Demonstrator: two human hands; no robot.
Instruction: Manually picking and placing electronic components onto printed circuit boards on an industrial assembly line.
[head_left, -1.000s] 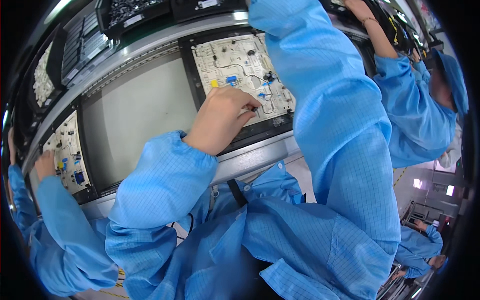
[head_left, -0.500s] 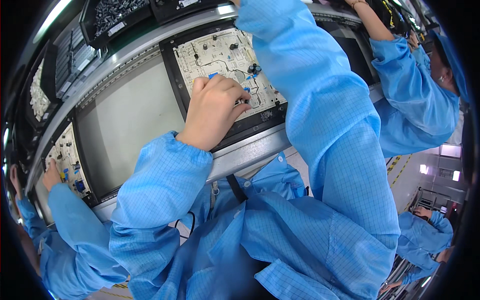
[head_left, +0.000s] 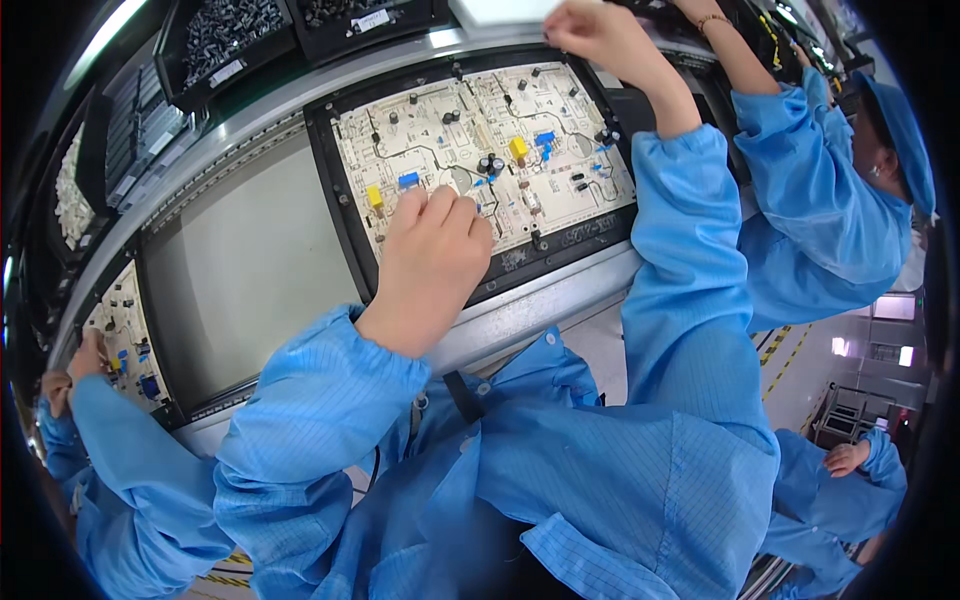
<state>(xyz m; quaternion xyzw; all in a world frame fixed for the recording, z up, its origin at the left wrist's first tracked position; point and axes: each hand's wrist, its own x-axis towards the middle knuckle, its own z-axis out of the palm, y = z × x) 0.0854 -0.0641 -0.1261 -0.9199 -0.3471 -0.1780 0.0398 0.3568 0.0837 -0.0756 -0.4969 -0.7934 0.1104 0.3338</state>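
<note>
A cream circuit board in a black frame lies before me, carrying black capacitors and yellow and blue parts. My left hand hovers over or rests on its near left part, fingers curled closed; whatever they hold is hidden beneath. Past the far right corner of the board, my right hand is raised with thumb and fingers pinched together. Something small and dark shows at its fingertips, too small to name.
Black bins of small dark parts stand along the far side. A metal rail runs along the near edge. At left, a co-worker's hand touches another board; another co-worker's arm reaches in at right.
My right hand has come back from the far edge into view, uncovering the right part of the board. My left hand has shifted slightly right and nearer, its fingers curling more over the board.
</note>
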